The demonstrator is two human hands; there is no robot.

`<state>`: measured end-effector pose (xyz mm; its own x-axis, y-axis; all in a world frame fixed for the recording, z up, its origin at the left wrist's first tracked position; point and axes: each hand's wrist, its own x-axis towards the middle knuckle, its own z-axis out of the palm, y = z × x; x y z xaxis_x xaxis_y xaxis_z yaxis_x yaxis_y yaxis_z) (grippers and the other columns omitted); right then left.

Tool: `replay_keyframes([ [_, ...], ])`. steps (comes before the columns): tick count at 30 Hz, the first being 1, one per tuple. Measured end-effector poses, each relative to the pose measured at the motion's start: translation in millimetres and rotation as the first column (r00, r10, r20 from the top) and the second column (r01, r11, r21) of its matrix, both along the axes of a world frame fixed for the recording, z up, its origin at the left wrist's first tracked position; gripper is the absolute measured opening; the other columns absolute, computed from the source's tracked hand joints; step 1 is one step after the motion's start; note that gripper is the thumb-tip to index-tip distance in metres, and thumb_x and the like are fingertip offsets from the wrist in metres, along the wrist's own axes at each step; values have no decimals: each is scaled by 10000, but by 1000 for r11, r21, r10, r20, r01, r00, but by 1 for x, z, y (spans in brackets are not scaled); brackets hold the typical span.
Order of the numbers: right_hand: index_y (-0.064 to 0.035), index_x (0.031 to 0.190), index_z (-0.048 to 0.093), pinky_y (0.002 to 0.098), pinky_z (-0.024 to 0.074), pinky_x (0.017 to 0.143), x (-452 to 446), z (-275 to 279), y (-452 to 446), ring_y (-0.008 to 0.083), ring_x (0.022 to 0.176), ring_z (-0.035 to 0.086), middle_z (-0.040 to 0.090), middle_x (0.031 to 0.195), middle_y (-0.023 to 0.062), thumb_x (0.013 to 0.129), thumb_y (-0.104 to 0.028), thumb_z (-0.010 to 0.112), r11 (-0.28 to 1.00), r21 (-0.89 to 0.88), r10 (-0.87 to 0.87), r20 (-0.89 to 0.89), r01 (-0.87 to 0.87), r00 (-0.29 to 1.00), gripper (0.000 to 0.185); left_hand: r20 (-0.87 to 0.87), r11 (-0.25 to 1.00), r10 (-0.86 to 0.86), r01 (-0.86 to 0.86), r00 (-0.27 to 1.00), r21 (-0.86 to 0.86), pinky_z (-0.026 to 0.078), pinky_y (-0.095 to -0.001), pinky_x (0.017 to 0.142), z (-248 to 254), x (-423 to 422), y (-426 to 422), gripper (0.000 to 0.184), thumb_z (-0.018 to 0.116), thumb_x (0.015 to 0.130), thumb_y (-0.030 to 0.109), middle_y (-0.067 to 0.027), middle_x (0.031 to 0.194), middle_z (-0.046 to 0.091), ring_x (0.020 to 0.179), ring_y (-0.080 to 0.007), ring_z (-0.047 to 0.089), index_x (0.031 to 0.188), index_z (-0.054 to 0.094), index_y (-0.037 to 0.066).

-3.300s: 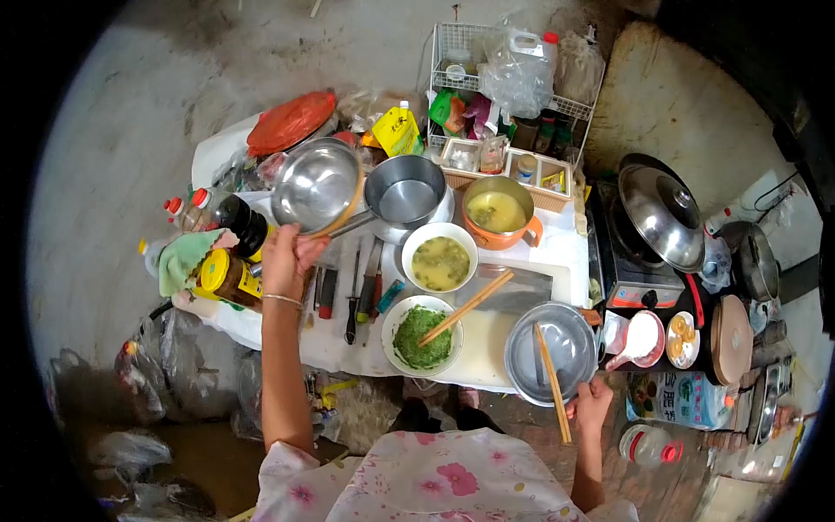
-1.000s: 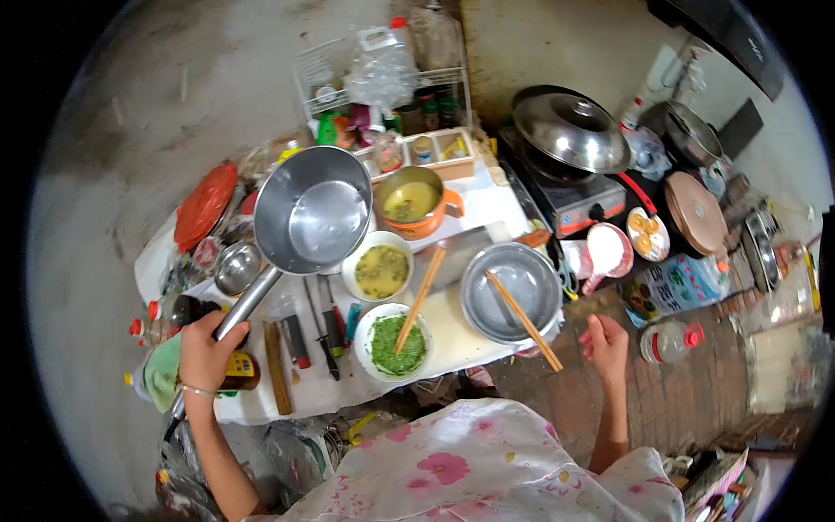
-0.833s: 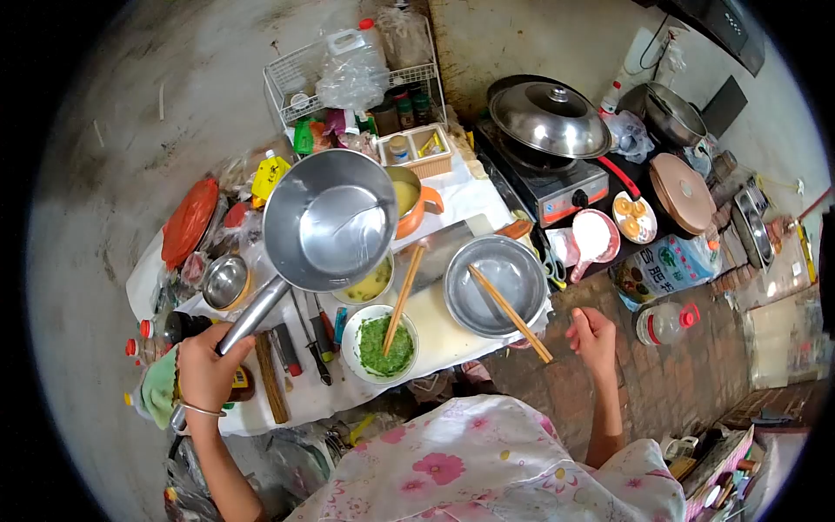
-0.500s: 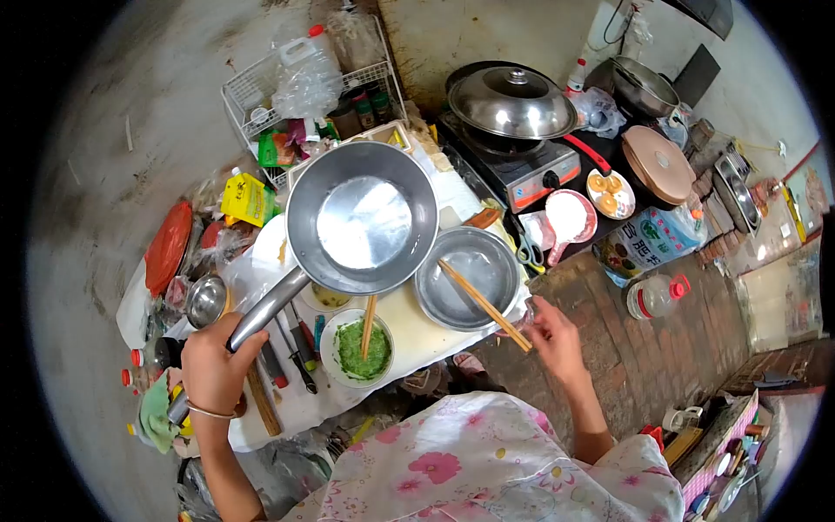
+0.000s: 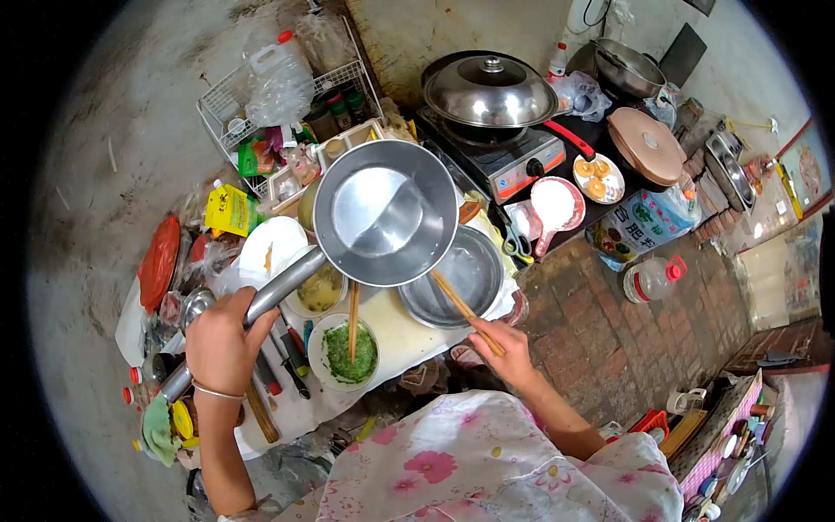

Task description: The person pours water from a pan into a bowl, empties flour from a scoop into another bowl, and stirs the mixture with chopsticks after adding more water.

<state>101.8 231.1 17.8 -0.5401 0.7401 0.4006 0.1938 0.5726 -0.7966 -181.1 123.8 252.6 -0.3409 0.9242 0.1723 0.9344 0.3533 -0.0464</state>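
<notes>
My left hand (image 5: 224, 344) is wrapped around the handle of a grey metal saucepan (image 5: 383, 270), held up over the table. Its inside is shiny; whether liquid lies in it I cannot tell. Beyond the pan's right side sits a grey metal basin (image 5: 452, 311), partly hidden by it. Wooden chopsticks (image 5: 457, 300) lean over the basin's rim, and the fingers of my right hand (image 5: 506, 350) are closed on their near end. A white bowl (image 5: 372, 376) of chopped green food (image 5: 348, 364) stands closer to me, with another pair of chopsticks (image 5: 353, 326) in it.
A lidded wok (image 5: 487, 91) with a red handle rests on an induction cooker (image 5: 513, 170) at the back. Next to it are a plate of round pieces (image 5: 598, 198) and a pink-rimmed scoop (image 5: 553, 209) of white powder. Knives (image 5: 291, 352) lie left of the green bowl.
The saucepan has moved right and now covers part of the basin. My right hand has come left and closed on the chopsticks at the basin.
</notes>
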Motion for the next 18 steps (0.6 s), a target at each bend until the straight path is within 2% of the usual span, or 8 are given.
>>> replay_keyframes([
  [2,5,969,615,260,462,552,-3,5,0,186,606,598,614,714,106,737,-58,679,990,-80,-128,-128,119,983,249,-11,1000,-1,1,1000,-4,425,-410,547,-1,1,4,253,659,723,263,-138,684,569,618,-337,556,806,574,40],
  [3,5,969,615,260,462,552,-2,7,1,186,606,598,614,714,106,737,-58,679,989,-82,-130,-128,121,983,249,-21,1000,-4,4,1000,-7,427,-408,545,-1,2,7,256,658,724,267,-137,677,567,618,-333,557,808,572,41],
  [5,26,924,626,237,469,536,2,13,2,127,588,601,626,693,89,770,-55,652,937,-279,-267,-177,212,947,176,-20,1000,6,-7,1000,-25,428,-402,557,-3,0,11,269,664,717,271,-143,699,579,639,-334,561,827,585,38],
  [6,26,924,626,237,469,536,5,20,4,127,588,601,626,693,89,770,-55,652,935,-280,-272,-173,218,947,176,-21,999,20,-21,1000,-42,429,-396,568,-4,-1,13,284,670,711,275,-149,720,591,660,-335,565,846,597,36],
  [8,32,909,629,218,470,512,13,32,8,94,560,593,629,672,69,795,-65,630,880,-409,-325,-151,241,934,149,-28,999,8,-10,1000,-44,431,-399,572,-5,-2,17,288,668,714,276,-152,726,590,664,-336,567,850,595,33],
  [10,26,917,629,210,455,475,18,33,12,79,520,576,618,640,51,811,-75,614,880,-398,-344,-157,260,926,147,-39,999,1,-2,999,-44,432,-401,576,-6,-3,19,292,666,717,277,-155,732,590,669,-336,569,854,593,30],
  [12,22,918,629,206,445,456,24,38,14,81,512,573,615,632,50,816,-80,610,859,-431,-354,-106,278,929,146,-89,998,-67,68,994,-1,434,-400,517,-9,-6,21,259,650,732,283,-133,664,564,586,-329,557,811,572,49],
  [18,19,915,627,203,431,437,29,37,15,76,505,567,608,617,44,833,-94,590,876,-387,-360,-133,286,923,144,-120,999,-53,52,991,-9,440,-398,524,-11,-7,24,259,648,735,279,-132,677,560,600,-323,563,837,570,54],
])
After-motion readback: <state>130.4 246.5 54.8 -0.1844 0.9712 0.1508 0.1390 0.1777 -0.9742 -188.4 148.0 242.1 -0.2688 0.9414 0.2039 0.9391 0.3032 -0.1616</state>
